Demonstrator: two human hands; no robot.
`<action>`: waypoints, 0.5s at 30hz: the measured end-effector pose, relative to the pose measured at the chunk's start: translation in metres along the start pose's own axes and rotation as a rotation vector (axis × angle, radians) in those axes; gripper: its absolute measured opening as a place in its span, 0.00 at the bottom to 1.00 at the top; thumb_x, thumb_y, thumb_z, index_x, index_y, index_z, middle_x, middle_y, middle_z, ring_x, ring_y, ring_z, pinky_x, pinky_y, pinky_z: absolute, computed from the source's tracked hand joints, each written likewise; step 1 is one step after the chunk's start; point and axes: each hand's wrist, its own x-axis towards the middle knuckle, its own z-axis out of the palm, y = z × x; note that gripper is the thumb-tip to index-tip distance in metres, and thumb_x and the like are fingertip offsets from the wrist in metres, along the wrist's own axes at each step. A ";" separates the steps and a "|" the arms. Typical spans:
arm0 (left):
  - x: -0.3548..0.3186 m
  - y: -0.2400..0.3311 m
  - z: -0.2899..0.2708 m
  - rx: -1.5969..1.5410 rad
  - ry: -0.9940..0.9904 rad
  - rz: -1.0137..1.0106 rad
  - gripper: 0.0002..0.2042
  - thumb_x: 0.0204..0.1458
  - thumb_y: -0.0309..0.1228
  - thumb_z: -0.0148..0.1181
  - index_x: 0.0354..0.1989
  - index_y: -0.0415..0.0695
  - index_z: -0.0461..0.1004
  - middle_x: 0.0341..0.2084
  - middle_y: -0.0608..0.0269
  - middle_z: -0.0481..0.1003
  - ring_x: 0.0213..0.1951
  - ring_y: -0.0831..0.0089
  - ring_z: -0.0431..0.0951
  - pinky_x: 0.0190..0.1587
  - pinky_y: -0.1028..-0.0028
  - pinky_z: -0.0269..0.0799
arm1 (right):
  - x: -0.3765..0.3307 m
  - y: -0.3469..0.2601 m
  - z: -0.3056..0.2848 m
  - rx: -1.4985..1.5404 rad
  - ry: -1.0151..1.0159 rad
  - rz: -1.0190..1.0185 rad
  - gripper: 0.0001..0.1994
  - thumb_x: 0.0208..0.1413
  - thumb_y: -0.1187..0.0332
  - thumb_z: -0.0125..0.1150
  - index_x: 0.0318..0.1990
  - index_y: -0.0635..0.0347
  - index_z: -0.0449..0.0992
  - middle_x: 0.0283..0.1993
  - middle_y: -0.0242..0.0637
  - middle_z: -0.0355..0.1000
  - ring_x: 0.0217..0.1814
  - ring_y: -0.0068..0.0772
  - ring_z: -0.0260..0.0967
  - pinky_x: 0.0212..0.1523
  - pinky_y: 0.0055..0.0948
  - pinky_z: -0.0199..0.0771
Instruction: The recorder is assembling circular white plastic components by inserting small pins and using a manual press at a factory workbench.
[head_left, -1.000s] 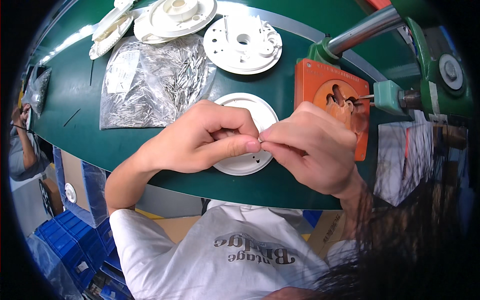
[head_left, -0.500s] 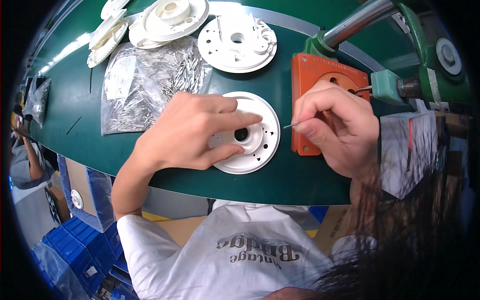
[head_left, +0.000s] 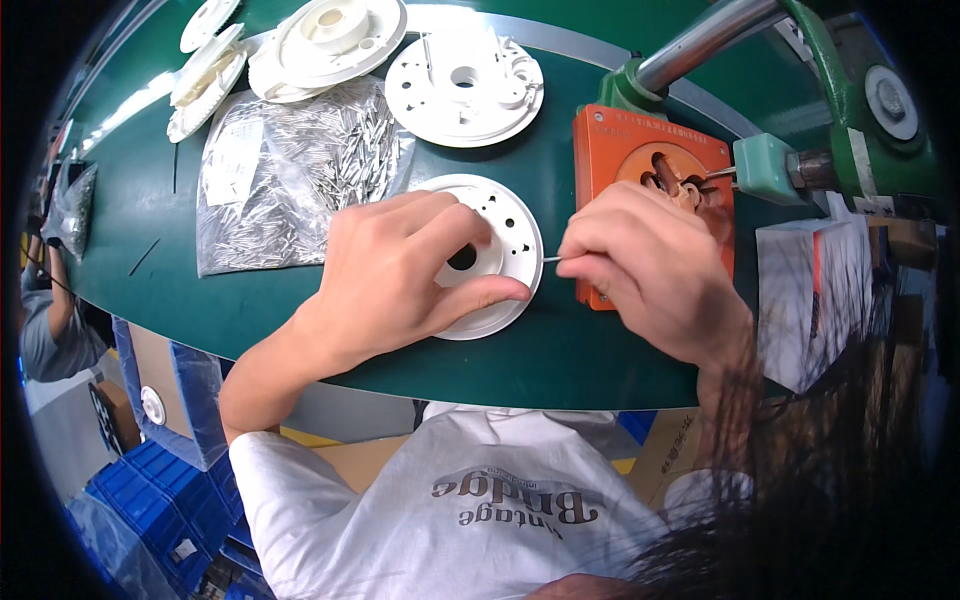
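"What does the right hand (head_left: 640, 272) hold?"

"1 thin metal pin (head_left: 551, 260), pinched at the fingertips, its tip beside the right rim of the white disc (head_left: 506, 243)."

"And the left hand (head_left: 400, 268)?"

"Spread over that disc on the green table (head_left: 560, 370); I can't tell whether it grips."

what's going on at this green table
A person is working bare-handed over a white plastic disc on the green table. The left hand lies over the disc, thumb and index finger spread apart. The right hand pinches a thin metal pin, its tip close to the disc's right rim; whether it touches isn't clear. A clear bag of metal pins lies beyond the left hand.
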 end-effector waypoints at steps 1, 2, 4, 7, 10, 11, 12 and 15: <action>0.001 -0.001 0.000 -0.005 0.000 0.000 0.17 0.45 0.45 0.72 0.26 0.45 0.74 0.16 0.65 0.69 0.19 0.65 0.72 0.19 0.68 0.65 | 0.001 0.000 0.004 0.021 -0.010 -0.045 0.10 0.47 0.76 0.69 0.33 0.62 0.71 0.29 0.37 0.69 0.30 0.41 0.69 0.29 0.34 0.69; 0.003 -0.002 0.000 -0.048 -0.053 0.059 0.14 0.46 0.41 0.71 0.28 0.45 0.76 0.17 0.65 0.69 0.19 0.65 0.73 0.20 0.68 0.65 | 0.000 -0.001 0.009 0.019 -0.012 -0.041 0.10 0.47 0.76 0.69 0.33 0.62 0.71 0.29 0.37 0.69 0.30 0.41 0.69 0.29 0.34 0.69; 0.002 -0.004 0.001 -0.078 -0.116 0.191 0.08 0.47 0.33 0.69 0.33 0.45 0.78 0.18 0.65 0.69 0.21 0.66 0.73 0.20 0.67 0.64 | 0.002 -0.003 0.018 0.081 0.054 -0.058 0.09 0.47 0.74 0.69 0.33 0.62 0.72 0.30 0.37 0.69 0.31 0.41 0.69 0.29 0.34 0.69; -0.001 -0.008 0.006 -0.131 -0.058 0.229 0.07 0.48 0.32 0.68 0.32 0.45 0.78 0.18 0.66 0.68 0.20 0.67 0.72 0.20 0.67 0.64 | 0.005 -0.005 0.021 0.136 0.086 -0.044 0.09 0.48 0.74 0.69 0.32 0.61 0.73 0.30 0.37 0.70 0.30 0.40 0.69 0.29 0.33 0.70; 0.002 -0.005 -0.003 -0.195 -0.103 0.236 0.06 0.49 0.30 0.67 0.32 0.44 0.78 0.17 0.66 0.67 0.20 0.66 0.71 0.20 0.67 0.63 | 0.007 -0.011 0.021 0.189 0.075 0.055 0.08 0.47 0.75 0.70 0.32 0.61 0.74 0.30 0.37 0.70 0.30 0.41 0.69 0.30 0.33 0.70; 0.003 -0.006 -0.004 -0.195 -0.101 0.234 0.06 0.49 0.30 0.67 0.32 0.44 0.78 0.17 0.66 0.67 0.20 0.66 0.71 0.20 0.67 0.63 | 0.008 -0.011 0.021 0.189 0.072 0.053 0.08 0.47 0.75 0.70 0.32 0.61 0.74 0.30 0.37 0.70 0.30 0.41 0.69 0.30 0.33 0.70; 0.003 -0.007 -0.004 -0.222 -0.105 0.243 0.06 0.49 0.30 0.67 0.32 0.44 0.78 0.17 0.66 0.67 0.20 0.66 0.71 0.19 0.67 0.63 | 0.008 -0.011 0.022 0.208 0.067 0.041 0.08 0.48 0.76 0.70 0.32 0.62 0.74 0.30 0.36 0.70 0.29 0.37 0.69 0.29 0.31 0.70; 0.001 -0.012 -0.002 -0.223 -0.089 0.265 0.07 0.49 0.31 0.67 0.33 0.43 0.78 0.17 0.65 0.67 0.20 0.66 0.71 0.19 0.67 0.62 | 0.008 -0.015 0.024 0.287 0.087 0.111 0.08 0.48 0.78 0.71 0.32 0.62 0.75 0.29 0.35 0.70 0.26 0.30 0.68 0.27 0.28 0.68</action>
